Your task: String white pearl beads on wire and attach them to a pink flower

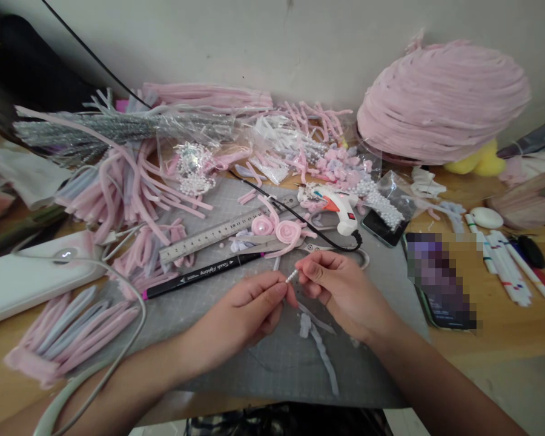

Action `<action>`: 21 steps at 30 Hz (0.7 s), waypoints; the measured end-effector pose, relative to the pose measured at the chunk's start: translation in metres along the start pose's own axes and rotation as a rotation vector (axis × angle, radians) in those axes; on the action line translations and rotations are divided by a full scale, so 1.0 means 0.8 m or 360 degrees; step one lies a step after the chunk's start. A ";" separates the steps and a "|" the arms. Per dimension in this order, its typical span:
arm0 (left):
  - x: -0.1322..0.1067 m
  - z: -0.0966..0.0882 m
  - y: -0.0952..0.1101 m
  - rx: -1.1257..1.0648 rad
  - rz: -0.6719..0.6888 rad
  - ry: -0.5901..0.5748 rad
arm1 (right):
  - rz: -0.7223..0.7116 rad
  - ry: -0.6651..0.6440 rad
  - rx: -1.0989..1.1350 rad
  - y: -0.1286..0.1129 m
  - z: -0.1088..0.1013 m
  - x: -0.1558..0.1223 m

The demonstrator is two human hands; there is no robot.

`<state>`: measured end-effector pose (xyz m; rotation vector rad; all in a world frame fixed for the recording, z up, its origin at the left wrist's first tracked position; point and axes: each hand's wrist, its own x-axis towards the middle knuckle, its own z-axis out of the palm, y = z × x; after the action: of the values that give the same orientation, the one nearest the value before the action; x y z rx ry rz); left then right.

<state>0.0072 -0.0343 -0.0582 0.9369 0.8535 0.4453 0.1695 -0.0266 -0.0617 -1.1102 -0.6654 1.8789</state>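
Between my two hands runs a short string of small white beads (292, 276). My left hand (258, 303) pinches its lower left end between thumb and forefinger. The fingertips of my right hand (333, 284) close on the upper right end. Just below lies a pale grey-blue pipe cleaner piece (322, 357) on the grey cutting mat (227, 363). Beyond my fingers sit pink pipe cleaner spirals (287, 232), one with a pearl at its centre. Scissors (318, 244) lie partly under them. A black marker (204, 275) rests left of my hands.
A white glue gun (343, 212) with a black cord lies behind my right hand, near a metal ruler (227, 227). At right are a phone (442, 281) and several white markers (511, 266). Pink pipe cleaners (127, 181), bead bags (384, 203) and a white power bank (36, 275) surround the mat.
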 end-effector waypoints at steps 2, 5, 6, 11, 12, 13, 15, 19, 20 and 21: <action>0.001 -0.001 -0.002 -0.0013 -0.0003 -0.0007 | 0.0081 -0.0009 0.0104 0.000 0.000 0.001; 0.001 -0.002 -0.004 -0.0018 0.0003 -0.0002 | 0.0152 -0.0020 0.0174 -0.002 0.000 0.001; 0.001 -0.002 -0.004 -0.0021 0.0008 0.0000 | 0.0156 -0.0028 0.0172 -0.003 0.000 0.001; 0.000 -0.002 -0.002 -0.0033 0.0034 0.0008 | -0.0097 0.0029 -0.0073 -0.002 0.002 -0.003; -0.001 -0.002 -0.002 -0.0034 0.0040 0.0010 | -0.0154 0.0048 -0.0139 -0.001 0.002 -0.004; -0.001 -0.002 -0.001 -0.0034 0.0045 0.0013 | -0.0198 0.0061 -0.0195 -0.001 0.001 -0.005; -0.001 -0.001 -0.001 -0.0038 0.0053 0.0015 | -0.0248 0.0073 -0.0266 0.001 0.000 -0.006; -0.001 0.000 -0.001 -0.0029 0.0058 0.0017 | -0.0282 0.0073 -0.0267 -0.001 0.001 -0.007; -0.001 0.000 -0.001 -0.0024 0.0062 0.0019 | -0.0280 0.0071 -0.0248 -0.002 0.001 -0.007; -0.002 0.000 -0.001 -0.0020 0.0065 0.0018 | -0.0276 0.0070 -0.0226 -0.003 0.002 -0.007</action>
<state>0.0059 -0.0355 -0.0581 0.9425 0.8420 0.4911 0.1704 -0.0305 -0.0568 -1.1412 -0.8529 1.6765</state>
